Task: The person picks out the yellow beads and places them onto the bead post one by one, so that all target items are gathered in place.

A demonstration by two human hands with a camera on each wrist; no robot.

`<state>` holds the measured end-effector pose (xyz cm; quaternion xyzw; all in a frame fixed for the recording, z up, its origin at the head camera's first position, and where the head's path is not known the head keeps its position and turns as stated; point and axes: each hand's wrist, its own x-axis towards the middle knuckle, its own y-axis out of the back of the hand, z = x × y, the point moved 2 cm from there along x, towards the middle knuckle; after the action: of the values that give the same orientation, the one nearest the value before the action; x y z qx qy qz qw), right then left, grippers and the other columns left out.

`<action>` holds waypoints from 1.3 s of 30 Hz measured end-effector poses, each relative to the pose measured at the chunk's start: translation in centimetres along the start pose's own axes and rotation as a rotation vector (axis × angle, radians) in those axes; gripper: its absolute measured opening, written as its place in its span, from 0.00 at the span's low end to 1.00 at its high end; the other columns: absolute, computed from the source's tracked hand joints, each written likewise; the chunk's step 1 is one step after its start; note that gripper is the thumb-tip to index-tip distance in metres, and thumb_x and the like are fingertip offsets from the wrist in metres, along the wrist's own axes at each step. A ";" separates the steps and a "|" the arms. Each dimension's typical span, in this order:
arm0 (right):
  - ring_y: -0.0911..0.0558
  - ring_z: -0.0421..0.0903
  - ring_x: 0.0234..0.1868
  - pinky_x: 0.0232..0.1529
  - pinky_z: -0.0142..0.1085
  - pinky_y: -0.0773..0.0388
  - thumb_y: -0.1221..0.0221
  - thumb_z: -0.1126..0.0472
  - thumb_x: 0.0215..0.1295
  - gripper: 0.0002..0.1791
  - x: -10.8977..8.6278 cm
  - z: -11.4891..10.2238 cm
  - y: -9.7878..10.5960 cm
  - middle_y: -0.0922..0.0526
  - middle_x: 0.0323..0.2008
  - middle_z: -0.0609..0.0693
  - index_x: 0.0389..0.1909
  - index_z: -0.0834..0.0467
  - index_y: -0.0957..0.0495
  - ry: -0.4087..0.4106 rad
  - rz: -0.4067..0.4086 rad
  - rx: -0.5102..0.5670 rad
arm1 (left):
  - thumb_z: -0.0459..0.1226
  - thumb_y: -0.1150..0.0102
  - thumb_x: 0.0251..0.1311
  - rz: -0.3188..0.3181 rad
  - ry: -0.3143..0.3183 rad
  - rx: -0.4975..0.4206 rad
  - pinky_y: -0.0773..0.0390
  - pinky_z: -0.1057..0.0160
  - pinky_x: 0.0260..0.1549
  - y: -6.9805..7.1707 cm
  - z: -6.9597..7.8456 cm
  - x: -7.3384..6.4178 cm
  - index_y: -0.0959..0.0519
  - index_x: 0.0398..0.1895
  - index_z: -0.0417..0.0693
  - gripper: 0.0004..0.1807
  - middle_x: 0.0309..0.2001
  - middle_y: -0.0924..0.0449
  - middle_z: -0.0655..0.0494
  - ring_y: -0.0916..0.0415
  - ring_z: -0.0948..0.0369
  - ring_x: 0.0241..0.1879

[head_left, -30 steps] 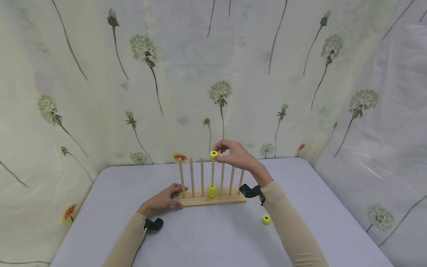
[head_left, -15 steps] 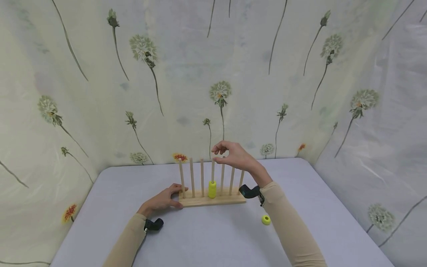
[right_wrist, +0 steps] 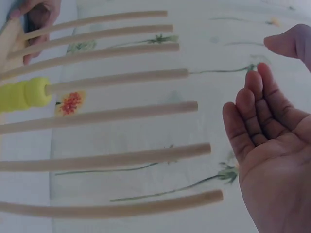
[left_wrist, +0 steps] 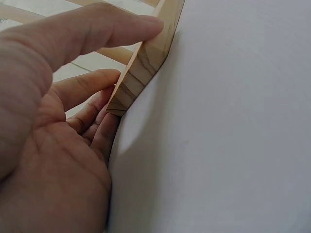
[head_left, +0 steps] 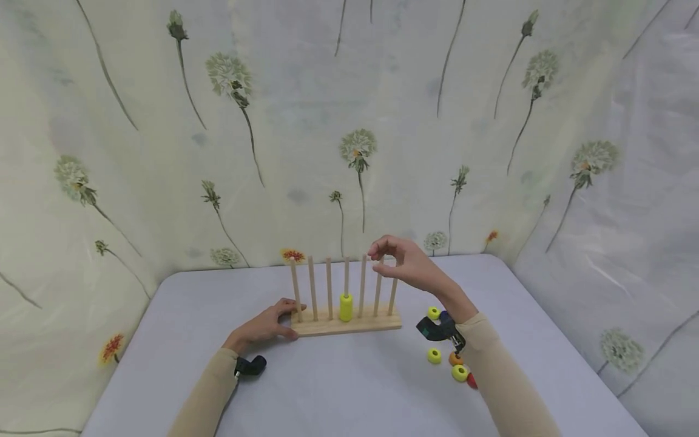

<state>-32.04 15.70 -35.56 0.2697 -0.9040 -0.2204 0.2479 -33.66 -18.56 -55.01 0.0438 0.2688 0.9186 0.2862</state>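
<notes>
Seven upright pegs (head_left: 361,285) on the wooden rack (head_left: 347,325) fence the table's (head_left: 338,388) middle; loose beads (head_left: 434,355) clutter the right side, while the near tabletop lies open.

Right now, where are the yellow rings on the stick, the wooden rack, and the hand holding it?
yellow rings (head_left: 346,307), head view, middle of the stack
wooden rack (head_left: 371,324), head view, bare part of the base
left hand (head_left: 263,328), head view, back of the hand

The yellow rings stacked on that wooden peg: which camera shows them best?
The head view: the yellow rings sit low on the middle peg of the wooden rack, seen whole from the front. The right wrist view catches them only at its left edge, blurred. The left wrist view shows just the left hand gripping the rack's end, no rings.
</notes>
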 end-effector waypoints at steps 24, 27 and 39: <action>0.23 0.38 0.41 0.42 0.28 0.23 0.39 0.63 0.63 0.18 -22.3 9.7 1.3 0.23 0.45 0.62 0.50 0.68 0.28 -0.513 0.011 0.038 | 0.44 0.27 0.48 0.011 0.044 -0.006 0.42 0.50 0.61 -0.2 -0.3 0.2 0.30 0.66 0.58 0.38 0.64 0.38 0.53 0.41 0.53 0.64; 0.23 0.36 0.41 0.42 0.28 0.23 0.39 0.63 0.63 0.18 -24.0 10.0 0.6 0.22 0.45 0.60 0.50 0.68 0.28 -0.556 0.001 0.085 | 0.44 0.27 0.48 0.011 0.048 -0.018 0.42 0.50 0.61 -0.3 -0.3 0.1 0.29 0.66 0.59 0.38 0.64 0.38 0.53 0.42 0.53 0.64; 0.23 0.34 0.40 0.44 0.23 0.27 0.38 0.60 0.62 0.17 -26.3 9.6 -0.6 0.20 0.43 0.55 0.48 0.65 0.25 -0.625 -0.018 0.019 | 0.39 0.28 0.49 0.012 0.030 -0.022 0.43 0.49 0.61 -0.3 -0.1 0.1 0.29 0.66 0.54 0.37 0.63 0.38 0.51 0.42 0.52 0.64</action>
<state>-17.99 33.45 -52.01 0.1991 -0.9360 -0.2866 -0.0465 -33.60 -18.30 -55.23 0.0284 0.2626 0.9238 0.2771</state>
